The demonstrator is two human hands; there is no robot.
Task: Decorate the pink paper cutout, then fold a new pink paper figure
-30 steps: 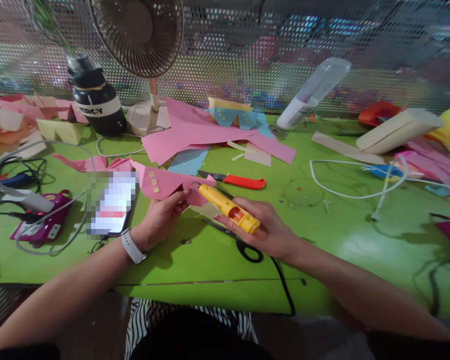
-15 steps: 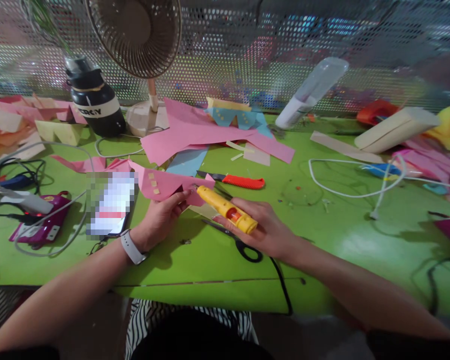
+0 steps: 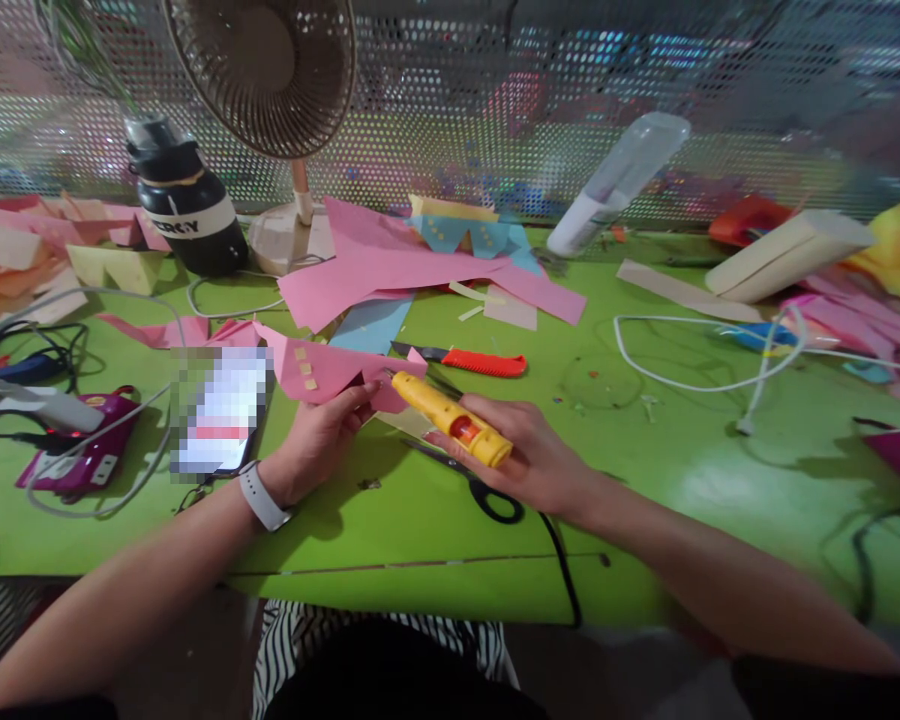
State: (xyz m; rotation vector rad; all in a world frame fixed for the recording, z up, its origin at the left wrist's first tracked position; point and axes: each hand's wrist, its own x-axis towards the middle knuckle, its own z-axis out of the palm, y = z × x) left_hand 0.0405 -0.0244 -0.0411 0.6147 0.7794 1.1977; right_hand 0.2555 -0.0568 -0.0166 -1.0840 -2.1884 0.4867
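Observation:
My left hand (image 3: 322, 437) pinches the lower edge of a pink paper cut-out (image 3: 339, 372), shaped like a mask, with several small pale squares on its left part. In my right hand (image 3: 529, 455) is a yellow glue gun (image 3: 439, 408), its nozzle pointing left and close to the paper's right part. Whether the nozzle touches the paper, I cannot tell. Black-handled scissors (image 3: 497, 502) lie partly beneath the right hand. Just beyond the glue gun rests a red utility knife (image 3: 487, 362) with its blade out.
A phone (image 3: 225, 410) lies left of my left hand, near a purple device (image 3: 94, 440) with cables. Farther back stand a fan (image 3: 266, 75), a black jar (image 3: 191, 215) and a leaning clear bottle (image 3: 619, 185). Pink paper sheets (image 3: 390, 275) and a white cable (image 3: 682, 385) lie across the green table (image 3: 645, 560).

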